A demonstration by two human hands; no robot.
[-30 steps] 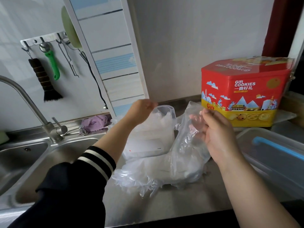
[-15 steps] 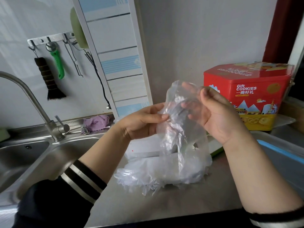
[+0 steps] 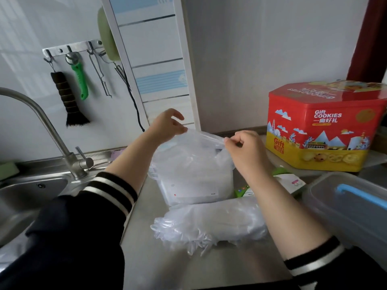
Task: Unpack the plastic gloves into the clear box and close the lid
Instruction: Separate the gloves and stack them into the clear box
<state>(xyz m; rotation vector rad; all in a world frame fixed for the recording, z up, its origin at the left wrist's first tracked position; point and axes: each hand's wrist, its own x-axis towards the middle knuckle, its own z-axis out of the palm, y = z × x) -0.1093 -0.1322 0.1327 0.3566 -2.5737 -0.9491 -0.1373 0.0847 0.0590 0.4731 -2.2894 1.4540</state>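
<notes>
Left hand (image 3: 167, 125) and right hand (image 3: 243, 143) each pinch the top edge of a thin plastic bag (image 3: 194, 155), veiling the clear box (image 3: 192, 185) behind; its label is unreadable. Gloves (image 3: 211, 223) lie heaped on the counter (image 3: 230, 266) nearby. Red tin (image 3: 322, 126) reads "Gift COOKIES". Lidded container (image 3: 345, 204) is cut off right.

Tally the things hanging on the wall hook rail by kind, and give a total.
Dark brush: 1
Green-handled tool: 1
Bare metal utensils: 2
Pale green board, partly hidden behind the panel: 1
Total: 5
</notes>
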